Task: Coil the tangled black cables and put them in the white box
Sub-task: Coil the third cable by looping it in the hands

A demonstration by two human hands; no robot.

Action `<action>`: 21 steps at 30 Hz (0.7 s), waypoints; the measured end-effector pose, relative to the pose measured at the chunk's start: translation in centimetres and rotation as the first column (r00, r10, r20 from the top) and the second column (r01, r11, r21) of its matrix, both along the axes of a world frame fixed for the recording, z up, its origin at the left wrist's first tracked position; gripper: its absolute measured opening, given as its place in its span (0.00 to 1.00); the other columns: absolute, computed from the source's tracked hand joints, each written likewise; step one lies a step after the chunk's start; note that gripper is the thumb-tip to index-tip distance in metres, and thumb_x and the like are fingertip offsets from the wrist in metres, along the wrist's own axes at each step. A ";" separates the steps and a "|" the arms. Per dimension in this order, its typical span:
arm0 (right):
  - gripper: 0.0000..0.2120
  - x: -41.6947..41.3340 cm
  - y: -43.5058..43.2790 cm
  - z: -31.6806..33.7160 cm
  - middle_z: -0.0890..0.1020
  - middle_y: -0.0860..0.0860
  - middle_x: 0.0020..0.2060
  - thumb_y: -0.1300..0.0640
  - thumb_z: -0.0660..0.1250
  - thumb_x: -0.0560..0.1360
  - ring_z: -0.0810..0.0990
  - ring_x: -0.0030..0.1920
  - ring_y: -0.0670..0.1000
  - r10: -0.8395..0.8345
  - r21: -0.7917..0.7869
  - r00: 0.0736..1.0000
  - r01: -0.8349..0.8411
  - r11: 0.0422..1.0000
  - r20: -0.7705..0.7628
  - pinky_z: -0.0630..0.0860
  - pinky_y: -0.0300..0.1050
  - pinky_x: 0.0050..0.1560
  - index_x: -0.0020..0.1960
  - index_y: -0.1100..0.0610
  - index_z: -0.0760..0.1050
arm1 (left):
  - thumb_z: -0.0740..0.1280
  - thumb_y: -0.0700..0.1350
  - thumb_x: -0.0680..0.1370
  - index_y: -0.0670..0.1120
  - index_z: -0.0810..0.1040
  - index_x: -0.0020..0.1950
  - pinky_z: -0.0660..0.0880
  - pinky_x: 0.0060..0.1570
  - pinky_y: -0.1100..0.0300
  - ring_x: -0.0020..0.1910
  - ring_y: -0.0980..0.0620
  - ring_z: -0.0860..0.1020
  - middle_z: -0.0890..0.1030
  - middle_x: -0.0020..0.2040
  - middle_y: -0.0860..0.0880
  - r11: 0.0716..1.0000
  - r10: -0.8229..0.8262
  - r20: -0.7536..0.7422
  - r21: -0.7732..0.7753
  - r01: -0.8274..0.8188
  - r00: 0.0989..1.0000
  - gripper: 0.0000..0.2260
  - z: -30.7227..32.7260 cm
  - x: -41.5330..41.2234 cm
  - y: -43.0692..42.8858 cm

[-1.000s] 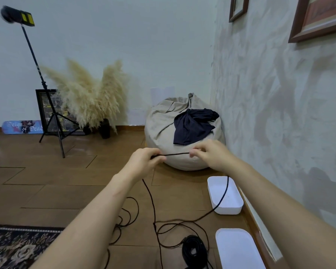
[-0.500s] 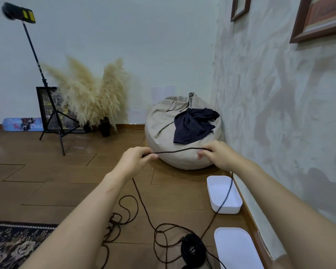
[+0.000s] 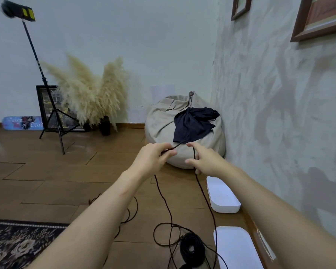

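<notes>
Down at the near edge of the floor, a coiled black bundle [image 3: 192, 249] sits just beside a flat white piece [image 3: 239, 249], with a patterned rug [image 3: 17, 243] off to the left. From there the loose black cable [image 3: 163, 199] loops over the wood boards and rises in two strands to the hands. The white box [image 3: 222, 197] sits open by the wall, just right of the right-hand strand, and no cable is in it. The left hand [image 3: 153, 158] has its fingers curled and pinches the cable against the thumb. The right hand [image 3: 206, 162] has its index finger and thumb stretched out; the cable runs over the finger and down behind the palm, and I honestly can't tell if the lower fingers grip it. Behind the hands there's a beige bean bag [image 3: 161, 129] with a dark cloth [image 3: 192, 125] on it. Farther back, along the far wall, are pampas grass [image 3: 91, 98] and a tripod stand [image 3: 52, 117].
</notes>
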State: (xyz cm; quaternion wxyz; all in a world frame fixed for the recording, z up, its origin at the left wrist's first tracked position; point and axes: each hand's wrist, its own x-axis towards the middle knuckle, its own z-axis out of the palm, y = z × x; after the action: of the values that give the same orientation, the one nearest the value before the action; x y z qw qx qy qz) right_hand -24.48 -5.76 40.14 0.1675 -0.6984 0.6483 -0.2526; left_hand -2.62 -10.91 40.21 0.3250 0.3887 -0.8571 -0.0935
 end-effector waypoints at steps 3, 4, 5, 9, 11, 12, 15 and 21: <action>0.10 -0.2 -0.2 0.3 0.80 0.50 0.39 0.45 0.66 0.80 0.79 0.42 0.55 -0.090 -0.132 0.994 0.081 0.988 -0.062 0.68 0.47 0.37 0.54 0.45 0.65 | 0.61 0.54 0.84 0.53 0.78 0.47 0.75 0.42 0.50 0.37 0.51 0.77 0.80 0.36 0.51 1.000 0.018 0.044 -0.001 -0.018 0.999 0.11 0.1 -0.5 0.5; 0.11 -0.3 -0.3 0.7 0.80 0.50 0.42 0.46 0.66 0.80 0.78 0.42 0.55 -0.112 -0.179 0.993 0.103 0.978 -0.043 0.68 0.48 0.37 0.54 0.46 0.65 | 0.61 0.54 0.85 0.53 0.78 0.47 0.75 0.42 0.50 0.37 0.52 0.77 0.80 0.36 0.51 1.000 0.022 0.051 0.004 -0.022 0.998 0.11 0.2 -0.6 0.6; 0.12 -0.2 -0.2 0.9 0.80 0.48 0.45 0.46 0.67 0.80 0.78 0.44 0.53 -0.102 -0.204 0.995 0.097 0.974 -0.011 0.69 0.48 0.39 0.56 0.47 0.65 | 0.60 0.53 0.85 0.54 0.78 0.47 0.75 0.42 0.51 0.37 0.52 0.77 0.80 0.36 0.51 1.000 0.023 0.056 0.005 -0.023 0.998 0.10 0.1 -0.5 0.6; 0.16 0.8 0.0 0.8 0.79 0.47 0.49 0.49 0.67 0.81 0.79 0.47 0.49 0.058 -0.119 0.998 -0.056 0.991 0.014 0.74 0.47 0.48 0.67 0.44 0.68 | 0.62 0.54 0.85 0.55 0.80 0.48 0.72 0.38 0.56 0.35 0.56 0.76 0.78 0.34 0.55 1.000 -0.011 0.114 0.003 0.010 0.993 0.10 -0.2 -0.9 0.9; 0.05 1.1 0.1 0.7 0.81 0.50 0.42 0.50 0.64 0.82 0.80 0.42 0.50 0.108 -0.066 0.994 -0.107 0.992 0.014 0.75 0.46 0.46 0.56 0.47 0.77 | 0.62 0.54 0.85 0.54 0.79 0.46 0.70 0.36 0.57 0.35 0.56 0.75 0.77 0.32 0.55 1.000 -0.027 0.120 0.007 0.026 0.992 0.11 -0.5 -1.0 0.9; 0.07 1.1 0.0 0.8 0.82 0.51 0.39 0.51 0.63 0.83 0.81 0.40 0.51 0.111 -0.061 0.994 -0.109 0.992 0.017 0.75 0.46 0.44 0.50 0.48 0.78 | 0.63 0.55 0.84 0.53 0.79 0.46 0.71 0.36 0.56 0.35 0.55 0.76 0.78 0.33 0.54 1.000 -0.028 0.114 0.013 0.027 0.993 0.11 -0.7 -0.9 0.8; 0.12 0.4 0.1 1.0 0.82 0.53 0.39 0.53 0.59 0.84 0.82 0.38 0.53 0.065 -0.061 0.998 -0.065 0.996 -0.007 0.76 0.49 0.44 0.44 0.52 0.75 | 0.64 0.56 0.84 0.52 0.80 0.45 0.74 0.39 0.54 0.37 0.54 0.77 0.79 0.35 0.52 0.995 0.000 0.074 0.095 -0.007 0.997 0.12 -1.1 0.4 -0.1; 0.13 -3.4 -0.5 1.5 0.78 0.46 0.37 0.55 0.56 0.85 0.77 0.41 0.54 -0.120 -0.094 0.989 0.113 0.989 -0.082 0.69 0.48 0.40 0.42 0.48 0.70 | 0.66 0.58 0.82 0.55 0.81 0.43 0.68 0.35 0.59 0.34 0.58 0.74 0.79 0.34 0.55 0.983 0.139 -0.013 0.118 -0.137 0.990 0.12 0.3 3.3 -1.3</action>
State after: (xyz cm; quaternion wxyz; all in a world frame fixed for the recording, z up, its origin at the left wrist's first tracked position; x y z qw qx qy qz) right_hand -27.86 -6.25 41.68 0.0925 -0.6765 0.6829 -0.2597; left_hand 0.68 -12.17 40.48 0.3165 0.4646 -0.8175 -0.1250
